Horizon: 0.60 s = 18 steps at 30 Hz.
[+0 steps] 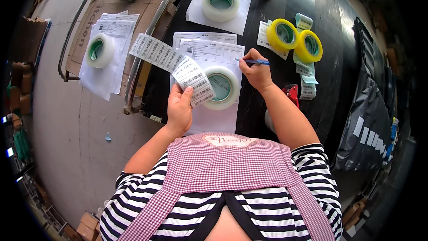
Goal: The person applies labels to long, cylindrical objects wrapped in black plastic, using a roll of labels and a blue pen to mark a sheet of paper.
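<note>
My left hand [180,109] is closed on a long strip of barcode labels [173,62], which stretches up and left past the table edge. Between the fingers of my right hand [257,72] is a blue pen [258,62], its tip at the right side of a printed form [209,52]. A large roll of clear tape [232,100] with a pale green core lies on the lower part of that form, partly behind the label strip. Another printed sheet [183,37] peeks out beneath the form's top edge.
Farther up the black table [330,31] lies clear tape [220,5] on paper. Yellow tape rolls [282,34] rest on labels at the right, near a red tool [291,93]. At the left, a cart [89,22] holds papers under another tape roll [100,50].
</note>
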Each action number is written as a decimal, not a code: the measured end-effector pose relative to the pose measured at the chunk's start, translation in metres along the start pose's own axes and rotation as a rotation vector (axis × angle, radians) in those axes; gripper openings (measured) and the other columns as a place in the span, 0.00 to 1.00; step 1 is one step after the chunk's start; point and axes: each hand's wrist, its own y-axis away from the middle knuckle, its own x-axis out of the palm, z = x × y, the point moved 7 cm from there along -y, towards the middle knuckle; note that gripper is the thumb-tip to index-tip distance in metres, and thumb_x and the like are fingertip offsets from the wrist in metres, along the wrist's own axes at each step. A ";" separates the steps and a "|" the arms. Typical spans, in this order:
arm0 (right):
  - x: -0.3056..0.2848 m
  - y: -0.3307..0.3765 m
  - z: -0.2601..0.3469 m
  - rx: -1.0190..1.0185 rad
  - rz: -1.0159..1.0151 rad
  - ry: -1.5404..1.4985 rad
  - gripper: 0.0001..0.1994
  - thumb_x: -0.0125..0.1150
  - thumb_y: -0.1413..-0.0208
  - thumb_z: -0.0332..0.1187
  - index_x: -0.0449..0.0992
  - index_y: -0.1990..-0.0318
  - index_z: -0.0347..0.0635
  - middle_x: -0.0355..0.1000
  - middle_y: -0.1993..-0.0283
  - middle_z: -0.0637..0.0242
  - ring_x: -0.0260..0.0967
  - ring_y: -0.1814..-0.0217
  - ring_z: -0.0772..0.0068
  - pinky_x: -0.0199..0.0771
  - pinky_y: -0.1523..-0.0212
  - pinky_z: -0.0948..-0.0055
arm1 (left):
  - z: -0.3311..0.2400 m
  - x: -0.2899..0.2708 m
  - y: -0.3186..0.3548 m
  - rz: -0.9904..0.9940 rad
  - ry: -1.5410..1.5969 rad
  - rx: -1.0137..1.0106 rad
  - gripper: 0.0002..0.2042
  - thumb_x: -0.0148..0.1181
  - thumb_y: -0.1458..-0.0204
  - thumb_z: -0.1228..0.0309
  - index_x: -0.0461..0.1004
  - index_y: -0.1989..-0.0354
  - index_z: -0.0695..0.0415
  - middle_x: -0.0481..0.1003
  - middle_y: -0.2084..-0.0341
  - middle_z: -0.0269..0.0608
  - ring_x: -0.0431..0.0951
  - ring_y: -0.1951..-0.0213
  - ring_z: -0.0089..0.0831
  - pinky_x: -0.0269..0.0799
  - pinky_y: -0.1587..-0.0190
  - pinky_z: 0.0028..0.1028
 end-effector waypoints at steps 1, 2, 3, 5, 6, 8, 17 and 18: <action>0.001 0.000 0.000 0.000 0.000 -0.001 0.10 0.66 0.48 0.32 0.72 0.70 0.37 0.72 0.77 0.64 0.68 0.75 0.75 0.70 0.70 0.72 | 0.000 -0.001 0.000 0.003 -0.010 0.000 0.12 0.44 0.32 0.74 0.62 0.44 0.65 0.73 0.49 0.47 0.76 0.47 0.31 0.72 0.41 0.34; 0.001 0.000 0.001 -0.030 -0.004 0.029 0.10 0.66 0.48 0.32 0.72 0.70 0.37 0.72 0.77 0.63 0.68 0.75 0.74 0.71 0.70 0.72 | 0.000 -0.001 0.000 0.003 -0.011 0.000 0.12 0.44 0.32 0.74 0.62 0.44 0.65 0.73 0.49 0.47 0.76 0.47 0.31 0.72 0.41 0.34; 0.001 0.001 0.002 -0.060 -0.007 0.058 0.10 0.66 0.48 0.32 0.71 0.70 0.37 0.72 0.77 0.62 0.69 0.75 0.72 0.71 0.70 0.72 | 0.000 0.000 0.000 0.013 -0.012 0.005 0.12 0.44 0.32 0.74 0.62 0.44 0.65 0.73 0.49 0.47 0.75 0.47 0.31 0.71 0.41 0.34; -0.001 0.000 -0.001 -0.049 -0.004 0.061 0.10 0.66 0.48 0.32 0.71 0.70 0.37 0.72 0.77 0.62 0.69 0.75 0.72 0.71 0.70 0.72 | -0.002 0.002 0.001 0.027 -0.018 0.013 0.12 0.44 0.32 0.74 0.62 0.44 0.65 0.73 0.49 0.46 0.75 0.47 0.30 0.71 0.41 0.33; -0.001 0.000 -0.003 -0.036 0.002 0.065 0.09 0.66 0.48 0.32 0.71 0.70 0.38 0.72 0.77 0.61 0.69 0.75 0.71 0.71 0.70 0.72 | -0.002 0.001 0.002 0.010 -0.036 0.017 0.12 0.45 0.32 0.73 0.62 0.44 0.65 0.73 0.49 0.46 0.75 0.47 0.30 0.71 0.41 0.33; -0.005 -0.001 0.002 -0.008 -0.075 0.018 0.09 0.65 0.48 0.31 0.71 0.70 0.38 0.73 0.76 0.58 0.72 0.75 0.64 0.72 0.70 0.69 | -0.001 0.000 0.002 -0.004 -0.053 0.023 0.12 0.45 0.32 0.73 0.62 0.44 0.65 0.73 0.49 0.45 0.75 0.47 0.29 0.70 0.41 0.32; -0.002 0.021 0.011 0.000 0.016 -0.022 0.08 0.64 0.49 0.30 0.69 0.71 0.39 0.74 0.75 0.55 0.74 0.74 0.57 0.73 0.70 0.66 | 0.001 0.001 0.002 0.006 -0.047 0.062 0.11 0.46 0.33 0.73 0.63 0.45 0.63 0.73 0.50 0.44 0.74 0.49 0.27 0.71 0.42 0.31; -0.003 0.023 0.013 -0.034 -0.006 0.050 0.09 0.64 0.50 0.30 0.69 0.71 0.39 0.74 0.75 0.55 0.75 0.73 0.55 0.74 0.69 0.65 | 0.001 0.003 0.003 0.008 -0.047 0.055 0.11 0.46 0.33 0.73 0.63 0.46 0.63 0.73 0.50 0.44 0.74 0.49 0.27 0.71 0.42 0.31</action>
